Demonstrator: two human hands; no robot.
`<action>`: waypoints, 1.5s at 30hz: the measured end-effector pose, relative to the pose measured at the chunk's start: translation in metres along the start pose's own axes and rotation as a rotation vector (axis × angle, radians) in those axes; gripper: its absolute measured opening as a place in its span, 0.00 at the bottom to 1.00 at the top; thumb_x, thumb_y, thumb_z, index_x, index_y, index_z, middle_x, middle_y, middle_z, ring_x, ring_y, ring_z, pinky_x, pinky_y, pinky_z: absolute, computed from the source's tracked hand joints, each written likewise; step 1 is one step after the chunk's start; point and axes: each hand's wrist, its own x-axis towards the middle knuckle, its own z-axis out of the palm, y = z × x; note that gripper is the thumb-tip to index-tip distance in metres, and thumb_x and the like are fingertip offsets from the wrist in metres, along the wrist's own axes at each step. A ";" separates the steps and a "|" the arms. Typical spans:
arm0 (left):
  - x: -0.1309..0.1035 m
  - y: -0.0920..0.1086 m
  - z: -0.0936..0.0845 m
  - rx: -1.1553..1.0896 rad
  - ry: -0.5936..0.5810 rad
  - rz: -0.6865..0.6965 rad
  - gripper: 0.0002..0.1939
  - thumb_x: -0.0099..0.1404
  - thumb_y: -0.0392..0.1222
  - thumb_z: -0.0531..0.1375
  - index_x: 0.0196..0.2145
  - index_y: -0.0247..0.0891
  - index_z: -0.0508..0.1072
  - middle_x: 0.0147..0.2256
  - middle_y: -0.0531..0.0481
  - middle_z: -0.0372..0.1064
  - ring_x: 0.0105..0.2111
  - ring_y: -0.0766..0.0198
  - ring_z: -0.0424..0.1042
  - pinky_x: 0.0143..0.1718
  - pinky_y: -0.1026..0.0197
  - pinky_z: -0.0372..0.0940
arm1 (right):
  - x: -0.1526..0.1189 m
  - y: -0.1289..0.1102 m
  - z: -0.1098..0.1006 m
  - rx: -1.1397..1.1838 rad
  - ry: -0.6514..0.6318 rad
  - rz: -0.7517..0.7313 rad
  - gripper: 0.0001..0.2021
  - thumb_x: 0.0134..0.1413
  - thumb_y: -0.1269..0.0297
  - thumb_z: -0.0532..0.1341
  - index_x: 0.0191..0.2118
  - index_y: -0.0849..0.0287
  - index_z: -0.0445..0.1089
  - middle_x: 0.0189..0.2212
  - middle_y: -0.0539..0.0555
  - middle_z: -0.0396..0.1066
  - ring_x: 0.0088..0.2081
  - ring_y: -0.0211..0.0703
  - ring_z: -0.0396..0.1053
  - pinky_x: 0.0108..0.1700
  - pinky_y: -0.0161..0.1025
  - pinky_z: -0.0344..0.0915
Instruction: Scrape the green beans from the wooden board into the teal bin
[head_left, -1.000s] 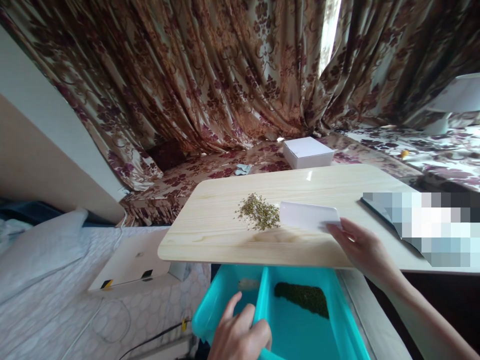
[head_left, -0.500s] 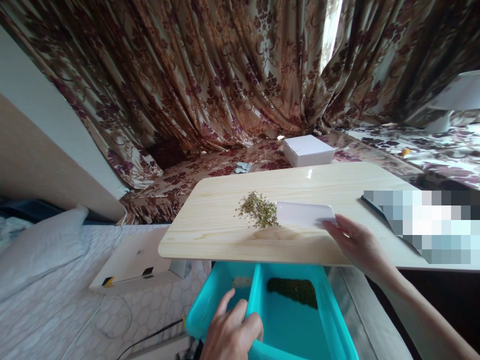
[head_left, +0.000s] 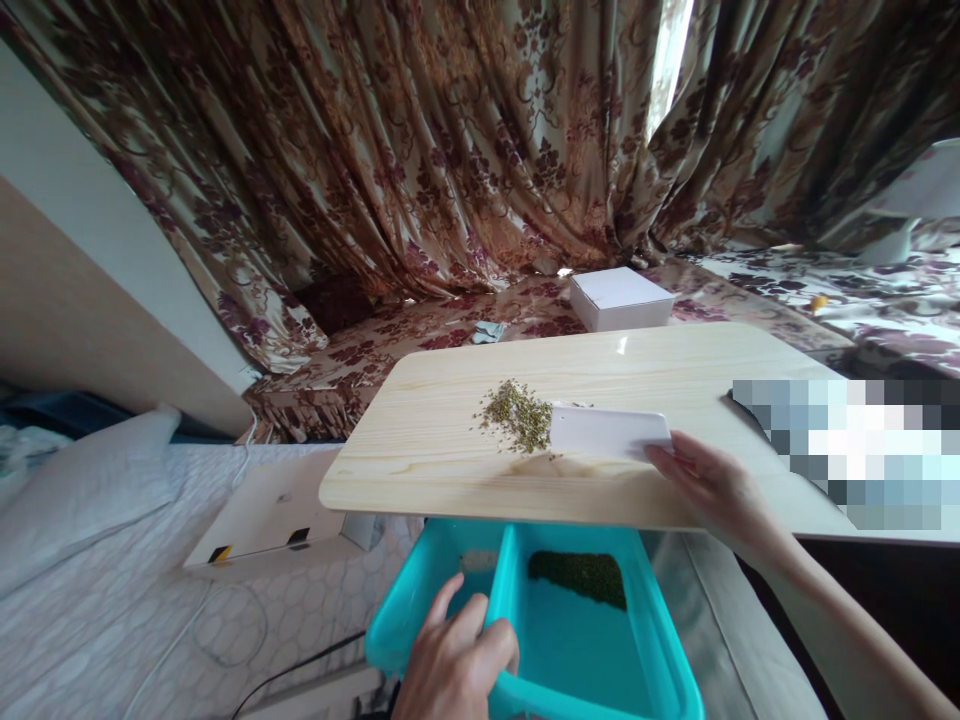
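A pile of small green beans, like mung beans [head_left: 517, 413], lies on the pale wooden tabletop [head_left: 420, 480]. My right hand [head_left: 701, 478] is closed on the right end of a shallow white scoop [head_left: 607, 430], whose left end touches the beans. Below the table's front edge is a turquoise two-compartment bin [head_left: 592, 655]. Dark green beans [head_left: 581, 578] fill the back of its right compartment; some pale grains [head_left: 478, 560] lie in the left one. My left hand [head_left: 457, 655] grips the bin at its near edge by the divider, index finger stretched out over the left compartment.
A white box [head_left: 621, 300] and a folded light-blue cloth [head_left: 488, 332] lie behind the table. On the table's right is a blurred-out patch [head_left: 862, 450]. A cardboard box [head_left: 262, 510] sits on the bed at left, with a cable [head_left: 300, 665] nearer me.
The scoop's left end has pushed slightly further into the pile, and a few beans now show by its back edge. The bin appears slightly further left, my left hand with it.
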 end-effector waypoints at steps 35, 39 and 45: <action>-0.005 -0.001 -0.028 -0.152 -0.126 -0.232 0.23 0.41 0.44 0.76 0.25 0.41 0.65 0.26 0.59 0.62 0.31 0.59 0.73 0.53 0.36 0.64 | -0.022 -0.014 0.007 0.063 -0.186 0.058 0.20 0.50 0.45 0.63 0.37 0.57 0.80 0.31 0.57 0.80 0.34 0.53 0.77 0.33 0.36 0.73; -0.007 -0.005 -0.031 -0.166 -0.199 -0.236 0.21 0.47 0.47 0.75 0.26 0.41 0.65 0.27 0.59 0.63 0.33 0.60 0.73 0.55 0.37 0.63 | -0.026 -0.013 0.004 0.080 -0.261 0.063 0.18 0.50 0.47 0.64 0.37 0.55 0.80 0.31 0.55 0.80 0.35 0.55 0.77 0.36 0.37 0.74; -0.006 -0.004 -0.032 -0.139 -0.155 -0.233 0.22 0.44 0.47 0.76 0.25 0.41 0.65 0.27 0.59 0.64 0.32 0.59 0.73 0.53 0.37 0.65 | -0.037 -0.006 -0.007 0.076 -0.170 0.101 0.20 0.47 0.44 0.64 0.37 0.55 0.81 0.32 0.56 0.81 0.37 0.57 0.78 0.38 0.39 0.75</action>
